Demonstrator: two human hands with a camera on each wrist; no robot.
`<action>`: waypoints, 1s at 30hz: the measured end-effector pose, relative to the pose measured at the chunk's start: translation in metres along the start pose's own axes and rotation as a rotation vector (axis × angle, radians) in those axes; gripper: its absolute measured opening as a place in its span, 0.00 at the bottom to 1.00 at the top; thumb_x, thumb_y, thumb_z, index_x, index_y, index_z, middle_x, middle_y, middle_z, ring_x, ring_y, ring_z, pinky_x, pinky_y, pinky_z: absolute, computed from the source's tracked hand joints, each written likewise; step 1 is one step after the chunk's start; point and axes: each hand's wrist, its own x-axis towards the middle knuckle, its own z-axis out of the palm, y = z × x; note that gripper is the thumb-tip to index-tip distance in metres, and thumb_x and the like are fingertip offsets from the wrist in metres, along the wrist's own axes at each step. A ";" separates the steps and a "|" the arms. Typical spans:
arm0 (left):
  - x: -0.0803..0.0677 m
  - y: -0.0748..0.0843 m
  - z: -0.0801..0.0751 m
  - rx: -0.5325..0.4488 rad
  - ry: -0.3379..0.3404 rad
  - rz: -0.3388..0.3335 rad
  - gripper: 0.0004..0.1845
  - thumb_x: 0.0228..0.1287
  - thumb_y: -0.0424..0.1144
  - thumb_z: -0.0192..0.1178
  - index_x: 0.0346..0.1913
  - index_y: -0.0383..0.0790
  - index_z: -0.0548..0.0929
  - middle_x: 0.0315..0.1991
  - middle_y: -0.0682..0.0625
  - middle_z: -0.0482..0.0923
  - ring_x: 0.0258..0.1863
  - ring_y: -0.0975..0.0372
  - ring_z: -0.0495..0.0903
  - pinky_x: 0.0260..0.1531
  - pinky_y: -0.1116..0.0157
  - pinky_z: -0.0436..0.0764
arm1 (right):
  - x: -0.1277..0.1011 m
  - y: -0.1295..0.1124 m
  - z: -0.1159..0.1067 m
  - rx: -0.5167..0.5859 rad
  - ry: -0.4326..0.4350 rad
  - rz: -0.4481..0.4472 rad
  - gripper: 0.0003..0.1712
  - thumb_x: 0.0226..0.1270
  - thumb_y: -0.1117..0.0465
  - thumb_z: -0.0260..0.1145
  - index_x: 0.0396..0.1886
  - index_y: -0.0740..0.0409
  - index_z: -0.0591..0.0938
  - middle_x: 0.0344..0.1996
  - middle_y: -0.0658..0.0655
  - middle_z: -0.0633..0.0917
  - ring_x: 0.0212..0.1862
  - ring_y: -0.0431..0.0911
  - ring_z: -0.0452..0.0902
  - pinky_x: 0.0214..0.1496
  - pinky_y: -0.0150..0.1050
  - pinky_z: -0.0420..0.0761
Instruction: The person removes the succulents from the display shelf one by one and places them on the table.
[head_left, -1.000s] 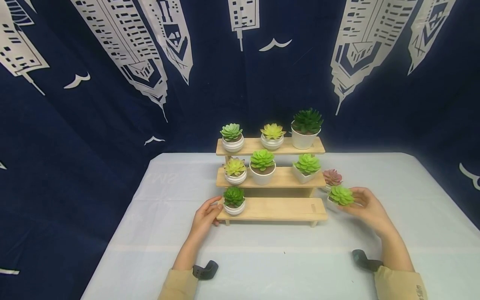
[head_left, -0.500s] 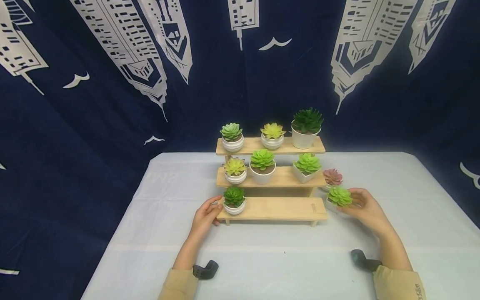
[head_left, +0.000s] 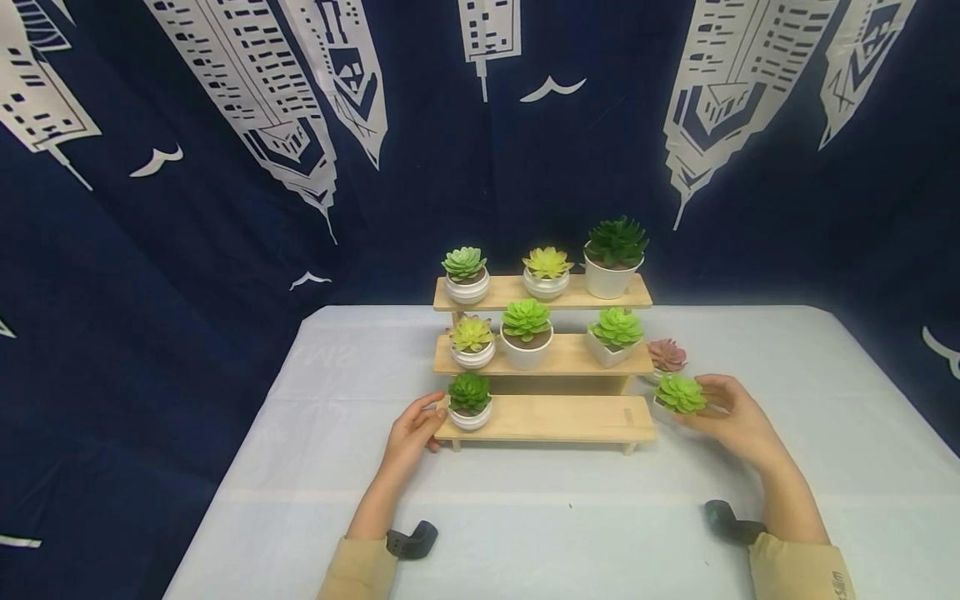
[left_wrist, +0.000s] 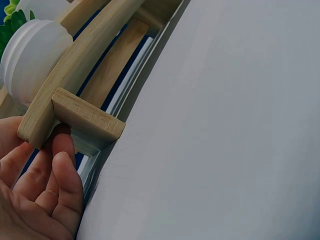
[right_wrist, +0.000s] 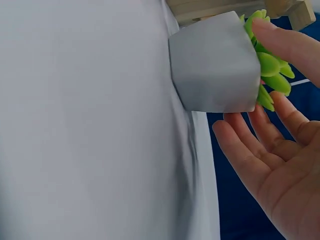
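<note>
A three-tier wooden plant stand (head_left: 558, 417) is on the table, with potted succulents on its tiers. My left hand (head_left: 408, 433) grips the left end of the lowest tier; in the left wrist view, fingers (left_wrist: 65, 172) curl beneath the board beside its leg. Close to that hand, a dark green succulent in a round white pot (head_left: 470, 400) sits on the tier. Right of the stand, my right hand (head_left: 731, 421) holds a bright green succulent (head_left: 680, 394) in a white angular pot (right_wrist: 215, 65), thumb on one side and fingertips on the other. The pot's base appears to touch the tablecloth.
Just behind the held plant, a pink succulent (head_left: 666, 356) stands beside the stand. The middle tier (head_left: 566, 354) and top tier (head_left: 506, 292) each bear 3 potted plants. White cloth covers the table (head_left: 570, 533); a dark blue printed curtain (head_left: 480, 183) hangs behind.
My right hand and the bright green succulent have shifted slightly left and down since the first frame. My left hand has stayed at the stand's end.
</note>
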 end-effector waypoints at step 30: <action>0.014 -0.027 -0.003 -0.033 0.010 -0.011 0.22 0.67 0.35 0.57 0.62 0.35 0.72 0.39 0.45 0.82 0.23 0.63 0.74 0.23 0.70 0.76 | -0.016 -0.059 -0.002 -0.033 0.237 -0.180 0.43 0.56 0.56 0.72 0.66 0.65 0.61 0.61 0.67 0.68 0.60 0.60 0.67 0.55 0.21 0.68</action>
